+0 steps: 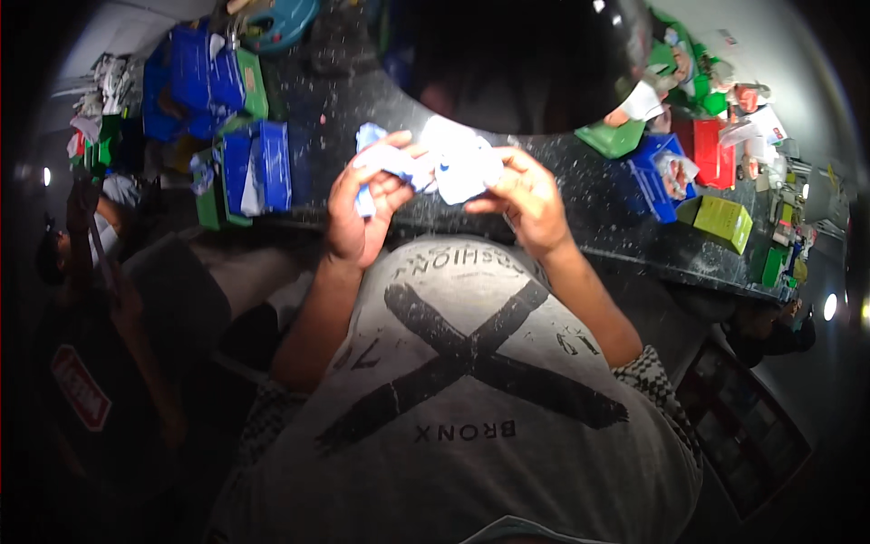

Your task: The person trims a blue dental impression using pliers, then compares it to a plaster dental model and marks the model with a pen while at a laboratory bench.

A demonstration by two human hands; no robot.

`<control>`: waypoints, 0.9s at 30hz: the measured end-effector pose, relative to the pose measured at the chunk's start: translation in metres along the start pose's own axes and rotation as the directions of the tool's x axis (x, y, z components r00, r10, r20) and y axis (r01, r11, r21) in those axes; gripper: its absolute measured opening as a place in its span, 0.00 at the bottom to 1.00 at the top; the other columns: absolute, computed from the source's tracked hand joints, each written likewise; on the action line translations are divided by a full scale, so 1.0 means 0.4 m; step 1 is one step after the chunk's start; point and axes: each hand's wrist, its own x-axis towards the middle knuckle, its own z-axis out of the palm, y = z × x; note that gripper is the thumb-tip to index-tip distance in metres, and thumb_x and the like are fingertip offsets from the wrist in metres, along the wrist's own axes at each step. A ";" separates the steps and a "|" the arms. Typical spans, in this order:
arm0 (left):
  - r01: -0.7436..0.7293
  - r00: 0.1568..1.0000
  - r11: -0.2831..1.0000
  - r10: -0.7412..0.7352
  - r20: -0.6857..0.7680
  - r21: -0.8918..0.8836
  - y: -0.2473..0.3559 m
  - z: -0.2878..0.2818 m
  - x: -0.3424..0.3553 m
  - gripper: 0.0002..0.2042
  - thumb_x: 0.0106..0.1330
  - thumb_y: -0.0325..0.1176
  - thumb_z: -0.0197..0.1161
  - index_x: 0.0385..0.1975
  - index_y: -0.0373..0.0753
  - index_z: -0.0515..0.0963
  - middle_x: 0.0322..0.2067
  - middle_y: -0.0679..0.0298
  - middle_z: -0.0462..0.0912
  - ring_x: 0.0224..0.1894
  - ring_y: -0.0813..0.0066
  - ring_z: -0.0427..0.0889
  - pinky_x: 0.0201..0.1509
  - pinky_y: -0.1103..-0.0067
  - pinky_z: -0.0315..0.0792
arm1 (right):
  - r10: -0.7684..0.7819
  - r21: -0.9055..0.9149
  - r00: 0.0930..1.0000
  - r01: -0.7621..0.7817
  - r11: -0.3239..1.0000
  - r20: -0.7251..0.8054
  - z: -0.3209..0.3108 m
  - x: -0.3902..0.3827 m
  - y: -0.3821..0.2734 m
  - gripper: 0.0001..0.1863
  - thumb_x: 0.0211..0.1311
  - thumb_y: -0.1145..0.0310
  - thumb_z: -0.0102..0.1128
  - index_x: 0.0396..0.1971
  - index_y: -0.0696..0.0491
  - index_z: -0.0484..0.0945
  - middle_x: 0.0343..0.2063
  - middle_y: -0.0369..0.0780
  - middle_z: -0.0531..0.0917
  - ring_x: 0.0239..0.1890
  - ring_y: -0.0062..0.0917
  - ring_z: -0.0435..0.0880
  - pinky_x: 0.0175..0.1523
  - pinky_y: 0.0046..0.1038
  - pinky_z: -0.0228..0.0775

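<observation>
My left hand is closed on a crumpled, light-blue and white piece that looks like thin paper or cloth. Its fingers curl around it, and a blue end pokes out past the thumb. On the other side, my right hand pinches the edge of a brighter white crumpled piece. Strong light washes this one out, so its kind is unclear. Both pieces meet between my hands above the near edge of the dark speckled worktop; I cannot tell whether they are joined.
A large dark rounded object looms over the worktop's middle. Blue bins and green bins stand at left. At right are a green tray, a blue bin, a red bin and a yellow-green box. Another person is at far left.
</observation>
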 end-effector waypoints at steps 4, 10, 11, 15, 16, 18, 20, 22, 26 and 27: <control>-0.079 0.997 0.995 0.079 0.015 0.056 0.010 0.013 0.008 0.27 0.76 0.39 0.48 0.65 0.21 0.66 0.58 0.35 0.78 0.61 0.48 0.81 0.69 0.59 0.74 | -0.114 0.065 0.992 0.111 0.992 0.047 0.023 -0.020 -0.008 0.17 0.74 0.74 0.56 0.57 0.62 0.69 0.46 0.47 0.84 0.48 0.32 0.88 0.51 0.37 0.89; -0.194 0.981 0.958 0.191 0.033 0.213 0.003 0.064 -0.034 0.27 0.77 0.39 0.47 0.65 0.21 0.66 0.58 0.37 0.79 0.61 0.50 0.82 0.68 0.61 0.75 | -0.063 0.004 0.996 0.063 0.998 0.066 0.003 -0.047 -0.013 0.19 0.74 0.74 0.56 0.60 0.64 0.69 0.48 0.49 0.85 0.49 0.33 0.89 0.51 0.36 0.88; -0.192 0.981 0.949 0.192 0.024 0.249 0.003 0.071 -0.046 0.28 0.72 0.38 0.50 0.64 0.22 0.66 0.58 0.35 0.78 0.60 0.47 0.82 0.70 0.58 0.73 | -0.080 0.015 0.994 0.079 0.997 0.076 0.002 -0.055 -0.008 0.23 0.74 0.72 0.57 0.63 0.66 0.68 0.48 0.50 0.85 0.48 0.32 0.89 0.51 0.35 0.88; -0.174 0.982 0.946 0.186 -0.019 0.272 -0.005 0.094 -0.084 0.26 0.73 0.39 0.48 0.62 0.23 0.68 0.57 0.36 0.79 0.58 0.51 0.83 0.68 0.61 0.74 | -0.061 0.032 0.994 0.058 0.998 0.095 0.004 -0.090 0.008 0.24 0.76 0.71 0.53 0.65 0.67 0.66 0.49 0.50 0.85 0.49 0.32 0.89 0.53 0.34 0.88; -0.179 0.981 0.949 0.191 -0.021 0.260 -0.011 0.098 -0.092 0.26 0.73 0.39 0.49 0.62 0.23 0.68 0.57 0.36 0.79 0.58 0.51 0.83 0.68 0.61 0.74 | -0.060 0.024 0.994 0.058 0.998 0.092 0.003 -0.099 0.013 0.24 0.77 0.69 0.52 0.65 0.67 0.66 0.49 0.50 0.85 0.49 0.32 0.89 0.53 0.34 0.88; -0.192 0.979 0.954 0.204 -0.028 0.231 -0.026 0.102 -0.107 0.26 0.74 0.40 0.49 0.61 0.23 0.68 0.57 0.36 0.79 0.58 0.51 0.83 0.68 0.60 0.74 | -0.057 0.043 0.994 0.053 0.998 0.095 -0.005 -0.113 0.025 0.25 0.77 0.66 0.50 0.65 0.67 0.66 0.50 0.51 0.85 0.49 0.33 0.89 0.53 0.35 0.88; -0.182 0.979 0.969 0.194 -0.059 0.167 -0.044 0.100 -0.119 0.27 0.76 0.45 0.48 0.61 0.24 0.68 0.56 0.35 0.78 0.58 0.47 0.82 0.68 0.57 0.74 | -0.051 0.102 0.994 0.040 0.994 0.100 -0.024 -0.119 0.042 0.25 0.78 0.65 0.49 0.65 0.68 0.66 0.51 0.52 0.84 0.49 0.34 0.89 0.53 0.36 0.87; -0.161 0.983 0.986 0.164 -0.084 0.039 -0.058 0.090 -0.122 0.28 0.77 0.47 0.48 0.61 0.23 0.68 0.56 0.35 0.78 0.58 0.45 0.82 0.69 0.55 0.73 | -0.008 0.159 0.996 -0.007 0.987 0.091 -0.051 -0.115 0.069 0.25 0.79 0.67 0.48 0.66 0.68 0.65 0.52 0.51 0.84 0.51 0.35 0.88 0.55 0.37 0.87; -0.108 0.989 0.986 0.093 -0.117 -0.130 -0.080 0.069 -0.127 0.28 0.79 0.49 0.44 0.58 0.24 0.70 0.55 0.35 0.78 0.59 0.43 0.81 0.66 0.53 0.75 | 0.056 0.043 0.998 -0.058 0.997 0.032 -0.101 -0.072 0.159 0.22 0.78 0.68 0.53 0.63 0.66 0.72 0.51 0.47 0.84 0.51 0.31 0.87 0.55 0.35 0.87; -0.098 0.988 0.984 0.079 -0.133 -0.149 -0.085 0.064 -0.126 0.27 0.78 0.47 0.45 0.58 0.25 0.69 0.58 0.33 0.75 0.61 0.38 0.78 0.69 0.51 0.73 | 0.055 -0.149 0.998 -0.058 0.987 -0.029 -0.108 -0.048 0.189 0.22 0.77 0.66 0.55 0.61 0.66 0.74 0.49 0.46 0.85 0.48 0.29 0.88 0.52 0.31 0.87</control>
